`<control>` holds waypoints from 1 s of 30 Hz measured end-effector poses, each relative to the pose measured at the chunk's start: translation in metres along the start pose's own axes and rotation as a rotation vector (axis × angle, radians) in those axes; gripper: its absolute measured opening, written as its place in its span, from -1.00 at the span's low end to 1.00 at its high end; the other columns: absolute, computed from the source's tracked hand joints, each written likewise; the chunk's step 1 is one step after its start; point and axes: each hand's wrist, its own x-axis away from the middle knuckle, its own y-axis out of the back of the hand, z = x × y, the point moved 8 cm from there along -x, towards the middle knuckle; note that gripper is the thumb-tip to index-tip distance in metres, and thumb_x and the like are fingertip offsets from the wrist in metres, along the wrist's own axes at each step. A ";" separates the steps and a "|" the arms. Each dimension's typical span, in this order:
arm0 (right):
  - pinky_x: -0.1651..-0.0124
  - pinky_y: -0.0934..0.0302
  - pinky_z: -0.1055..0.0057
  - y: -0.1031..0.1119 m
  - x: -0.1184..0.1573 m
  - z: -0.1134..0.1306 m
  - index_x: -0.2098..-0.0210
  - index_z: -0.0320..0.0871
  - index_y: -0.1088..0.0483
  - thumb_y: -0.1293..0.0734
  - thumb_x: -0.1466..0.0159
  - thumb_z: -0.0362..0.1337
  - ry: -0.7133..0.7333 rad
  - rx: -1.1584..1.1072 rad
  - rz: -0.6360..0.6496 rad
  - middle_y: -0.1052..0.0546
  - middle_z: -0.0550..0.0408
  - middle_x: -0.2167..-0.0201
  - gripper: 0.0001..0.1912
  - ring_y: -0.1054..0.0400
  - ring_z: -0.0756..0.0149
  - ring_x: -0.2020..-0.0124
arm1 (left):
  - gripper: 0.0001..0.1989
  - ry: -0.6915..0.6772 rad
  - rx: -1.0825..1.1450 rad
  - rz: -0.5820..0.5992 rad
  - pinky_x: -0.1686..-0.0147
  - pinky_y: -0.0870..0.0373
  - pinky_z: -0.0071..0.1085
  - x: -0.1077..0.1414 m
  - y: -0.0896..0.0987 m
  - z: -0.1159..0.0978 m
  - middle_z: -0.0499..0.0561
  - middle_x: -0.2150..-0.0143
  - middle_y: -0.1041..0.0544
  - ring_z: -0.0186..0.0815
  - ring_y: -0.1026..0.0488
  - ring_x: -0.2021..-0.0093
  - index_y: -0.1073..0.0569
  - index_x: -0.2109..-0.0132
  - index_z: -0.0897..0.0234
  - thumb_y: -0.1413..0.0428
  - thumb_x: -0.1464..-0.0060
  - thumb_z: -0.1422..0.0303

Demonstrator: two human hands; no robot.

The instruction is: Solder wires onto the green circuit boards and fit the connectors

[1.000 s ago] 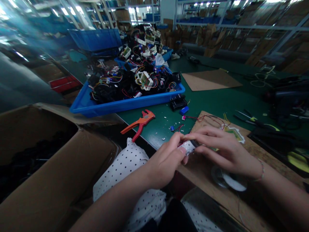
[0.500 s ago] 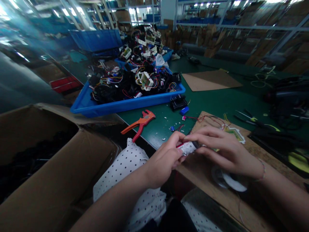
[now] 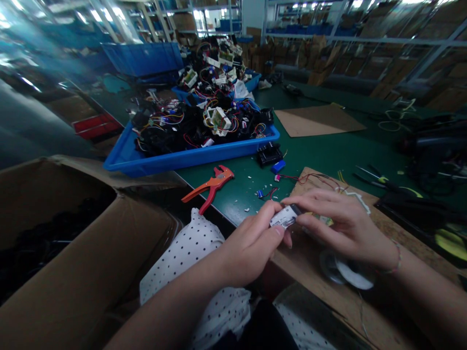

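Observation:
A small white block with a dark end [image 3: 283, 217] is held between the thumb and fingers of my left hand [image 3: 251, 243], above the near edge of the wooden board. My right hand [image 3: 339, 226] comes from the other side, its thumb and fingertips closed at the block's dark end. What the block is cannot be made out. Partly behind my right hand, a green circuit board with a white frame [image 3: 359, 200] lies on the wooden board [image 3: 383, 233]. Under that hand is a round spool-like thing [image 3: 353, 274].
Orange-handled wire strippers [image 3: 211, 187] lie at the table's edge. A blue tray [image 3: 197, 158] heaped with wired parts stands behind them. A black battery holder [image 3: 269, 154] and a blue piece [image 3: 278, 166] sit nearby. An open cardboard box [image 3: 120, 243] is at left, pliers [image 3: 372, 176] at right.
The white block has turned in my fingers: its red edge is hidden and a flatter white face shows. My left thumb has shifted along it. My right hand stays at its dark end.

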 end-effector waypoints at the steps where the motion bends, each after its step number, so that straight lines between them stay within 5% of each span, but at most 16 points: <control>1: 0.09 -0.29 0.48 -0.001 0.000 0.001 -0.16 -0.09 -0.41 -0.30 -0.38 -0.35 0.002 0.000 0.004 -0.55 0.07 0.17 -0.64 -0.44 0.41 0.15 | -0.82 0.008 -0.007 0.000 0.28 -0.21 -0.37 0.000 0.000 0.001 -0.10 0.28 -0.47 -0.42 -0.28 0.42 -0.30 0.06 0.22 0.17 -0.40 0.34; 12: 0.07 -0.29 0.49 0.000 0.002 0.002 -0.17 -0.12 -0.41 -0.30 -0.38 -0.35 -0.006 -0.003 0.018 -0.55 0.05 0.14 -0.64 -0.44 0.41 0.13 | -0.75 0.059 0.159 0.022 0.47 -0.12 -0.43 0.000 -0.003 0.014 -0.02 0.27 -0.50 -0.41 -0.22 0.48 -0.32 -0.04 0.24 0.17 -0.34 0.37; 22: 0.08 -0.31 0.46 -0.005 0.003 0.002 -0.21 -0.07 -0.38 -0.30 -0.38 -0.35 -0.010 -0.033 0.056 -0.55 0.06 0.15 -0.59 -0.44 0.40 0.14 | -0.79 0.112 0.184 0.016 0.48 -0.09 -0.44 0.001 -0.005 0.020 -0.04 0.32 -0.44 -0.44 -0.18 0.49 -0.32 0.15 0.24 0.20 -0.33 0.39; 30: 0.11 -0.33 0.46 -0.002 0.000 0.005 -0.18 -0.07 -0.41 -0.29 -0.37 -0.35 0.006 -0.029 0.040 -0.57 0.05 0.16 -0.61 -0.46 0.37 0.16 | -0.78 0.104 0.169 0.063 0.49 -0.08 -0.43 0.002 -0.004 0.016 -0.02 0.31 -0.44 -0.42 -0.18 0.48 -0.33 0.08 0.26 0.19 -0.29 0.40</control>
